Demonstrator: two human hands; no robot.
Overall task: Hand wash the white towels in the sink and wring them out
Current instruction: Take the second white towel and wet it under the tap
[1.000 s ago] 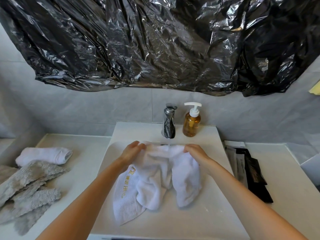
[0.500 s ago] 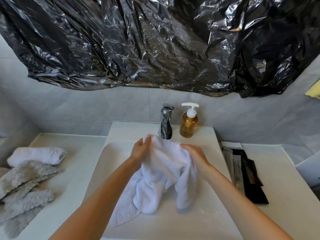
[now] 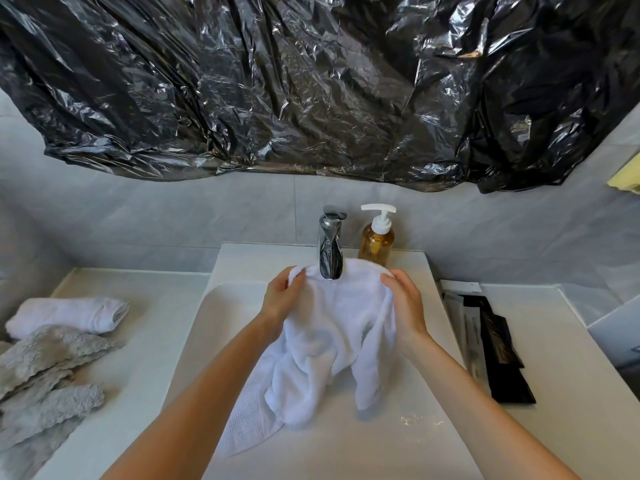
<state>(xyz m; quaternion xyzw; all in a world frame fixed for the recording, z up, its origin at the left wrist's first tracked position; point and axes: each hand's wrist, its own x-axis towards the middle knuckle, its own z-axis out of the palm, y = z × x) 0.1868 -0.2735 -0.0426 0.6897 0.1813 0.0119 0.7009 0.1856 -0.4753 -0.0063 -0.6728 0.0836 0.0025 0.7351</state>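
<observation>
A white towel (image 3: 332, 334) hangs over the white sink (image 3: 381, 445), its top edge lifted up to the chrome tap (image 3: 330, 251). My left hand (image 3: 280, 299) grips the towel's upper left corner. My right hand (image 3: 405, 303) grips its upper right edge. The towel's lower folds drape down onto the basin floor. A second white towel (image 3: 69, 313) lies rolled on the counter at the left.
An amber soap pump bottle (image 3: 376, 240) stands right of the tap. Grey fluffy cloths (image 3: 45, 382) lie on the left counter. Black and silver sachets (image 3: 491, 344) sit on the right counter. Black plastic sheeting (image 3: 311, 81) hangs over the wall above.
Both hands have raised the towel from low in the basin up to the tap and spread its top edge apart.
</observation>
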